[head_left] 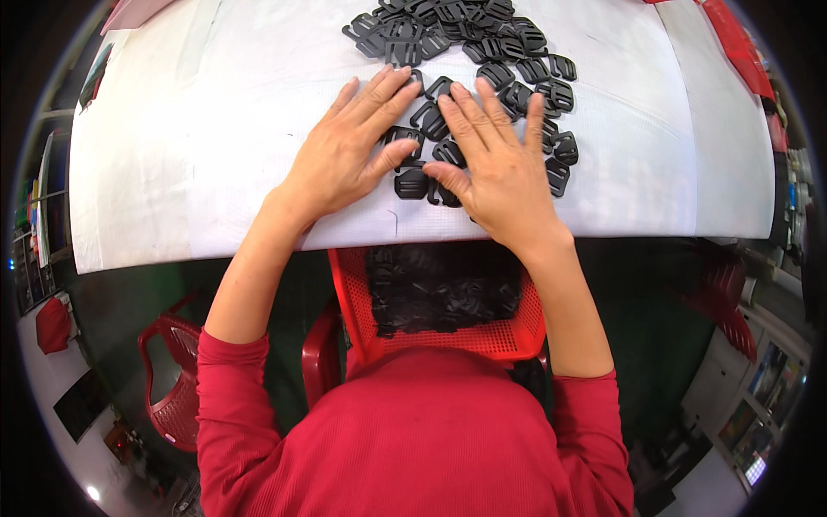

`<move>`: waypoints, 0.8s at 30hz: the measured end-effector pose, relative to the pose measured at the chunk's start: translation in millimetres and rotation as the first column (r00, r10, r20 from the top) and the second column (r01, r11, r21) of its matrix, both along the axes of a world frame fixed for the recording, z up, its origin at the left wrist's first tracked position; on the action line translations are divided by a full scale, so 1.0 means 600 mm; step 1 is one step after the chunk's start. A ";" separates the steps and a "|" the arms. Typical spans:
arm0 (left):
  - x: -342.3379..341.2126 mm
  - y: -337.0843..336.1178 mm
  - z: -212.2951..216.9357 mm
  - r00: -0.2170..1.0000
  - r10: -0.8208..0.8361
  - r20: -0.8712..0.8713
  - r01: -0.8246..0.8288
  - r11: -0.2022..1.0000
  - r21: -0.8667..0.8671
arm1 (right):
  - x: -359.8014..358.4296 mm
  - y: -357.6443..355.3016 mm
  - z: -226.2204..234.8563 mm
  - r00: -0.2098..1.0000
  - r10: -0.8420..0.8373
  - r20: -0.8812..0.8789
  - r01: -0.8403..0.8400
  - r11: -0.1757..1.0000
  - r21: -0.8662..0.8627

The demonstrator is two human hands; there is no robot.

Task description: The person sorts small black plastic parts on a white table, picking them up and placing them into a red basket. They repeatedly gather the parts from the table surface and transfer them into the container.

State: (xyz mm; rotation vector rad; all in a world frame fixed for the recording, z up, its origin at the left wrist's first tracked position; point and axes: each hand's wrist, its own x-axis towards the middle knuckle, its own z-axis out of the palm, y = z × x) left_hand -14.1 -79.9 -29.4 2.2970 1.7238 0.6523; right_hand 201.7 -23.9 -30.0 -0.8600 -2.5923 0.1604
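Both of my hands lie over a spread of black plastic strap buckles [434,122] on the white-covered table [189,164]. My left hand [345,146] is flat with fingers stretched forward, its fingertips by the buckles on the left side of the spread. My right hand [500,159] is also flat, fingers apart, covering some buckles. Between the two thumbs, single buckles [411,183] lie close to the table's near edge. Farther back, a denser heap of the same buckles [457,21] reaches the top of the view. Neither hand grips anything.
Below the table's near edge, a red plastic basket [351,314] holds many more black pieces. A dark red chair [177,370] stands at the left, another [724,297] at the right. Red material [736,47] lies at the table's far right corner.
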 end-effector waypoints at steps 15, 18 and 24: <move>0.087 -0.115 0.035 0.844 -0.285 0.454 0.315 0.949 0.010 | 0.131 -0.147 0.039 0.935 0.116 -0.334 -0.256 0.874 -0.412; 0.116 -0.052 0.052 0.954 -0.166 0.250 0.138 0.982 0.127 | 0.156 -0.100 0.046 0.951 -0.030 -0.307 -0.027 0.983 -0.182; 0.172 0.081 0.023 0.983 -0.183 -0.034 0.185 0.944 0.274 | 0.152 -0.064 0.024 0.957 -0.272 -0.106 0.262 0.960 -0.094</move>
